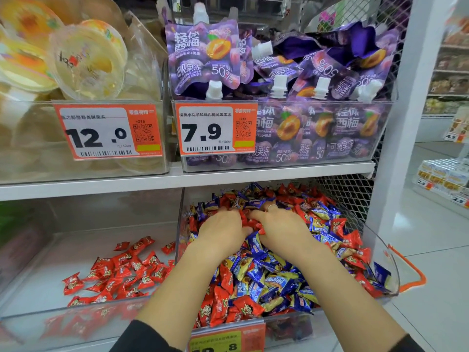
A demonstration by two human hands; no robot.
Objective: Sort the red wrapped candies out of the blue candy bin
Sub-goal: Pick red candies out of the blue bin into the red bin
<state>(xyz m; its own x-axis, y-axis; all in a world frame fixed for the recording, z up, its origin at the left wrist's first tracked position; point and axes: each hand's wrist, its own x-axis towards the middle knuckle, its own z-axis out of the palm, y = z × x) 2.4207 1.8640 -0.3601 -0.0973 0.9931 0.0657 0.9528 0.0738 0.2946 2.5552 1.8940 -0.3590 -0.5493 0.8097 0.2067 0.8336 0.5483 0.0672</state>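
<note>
- Both hands are buried in the clear plastic bin (385, 252) on the lower shelf, right of centre, which is heaped with mixed blue candies (256, 246) and red candies (223, 304).
- The left hand (220, 228) lies palm down on the heap, its fingers curled into the pile; red wrappers show at its fingertips, so its grip looks closed on red candies.
- The right hand (281, 228) sits just beside the left, almost touching it, fingers bent down into the candies; a red wrapper shows under its thumb side, and its grip also looks closed on red candies. A ring is visible on one finger.
- Both forearms reach in over the bin's front edge, with dark sleeves at the bottom of the view.
- In the neighbouring clear bin (30, 313) to the left lies a loose pile of red candies (119, 275) only, spread thinly over its floor.
- A few red pieces lie close to the wall between the two bins.
- Many red candies are mixed among the blue ones in the right bin, thickest along the front, the far back and the right side.
- An orange price tag (228, 339) is clipped on the front of the right bin.
- On the shelf above stand a bin of purple pouches (205, 57) with white spouts and a bin of jelly cups (86, 62), each with an orange price label.
</note>
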